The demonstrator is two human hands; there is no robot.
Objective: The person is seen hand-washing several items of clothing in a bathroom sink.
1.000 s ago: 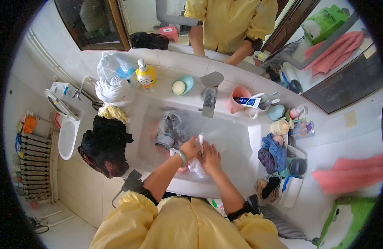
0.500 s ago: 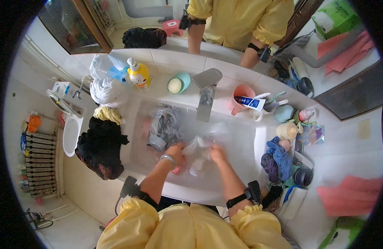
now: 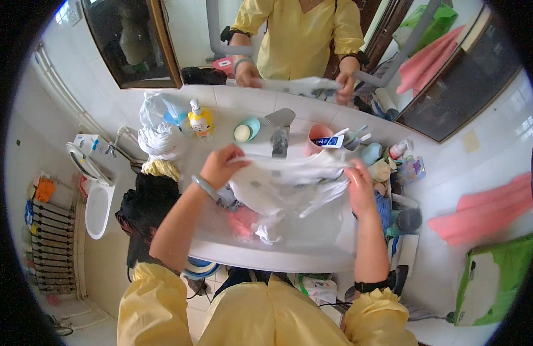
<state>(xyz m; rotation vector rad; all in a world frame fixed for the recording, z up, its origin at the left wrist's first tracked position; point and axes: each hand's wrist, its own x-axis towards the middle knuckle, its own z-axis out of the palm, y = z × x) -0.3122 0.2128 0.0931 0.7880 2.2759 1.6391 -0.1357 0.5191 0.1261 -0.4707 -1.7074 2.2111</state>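
A wet white garment [image 3: 272,187] with small grey marks is stretched out above the white sink [image 3: 266,260]. My left hand [image 3: 222,165] grips its left end in closed fingers. At its right end my right hand [image 3: 361,187] is closed on the cloth too. The garment's lower part hangs toward the sink. Beneath it a pink cloth [image 3: 241,221] lies in the basin, with a grey cloth [image 3: 226,199] partly hidden behind my left wrist and the garment.
Behind the sink stand a yellow pump bottle [image 3: 201,122], a soap dish [image 3: 253,128], the faucet [image 3: 279,135] and a pink cup [image 3: 317,140]. Dark clothes [image 3: 148,205] lie at the left. Bottles and blue cloth [image 3: 383,210] crowd the right ledge. A mirror [image 3: 197,34] spans the wall.
Both hands have risen out of the basin and moved apart, lifting the white garment and spreading it between them. The view has tilted up slightly.
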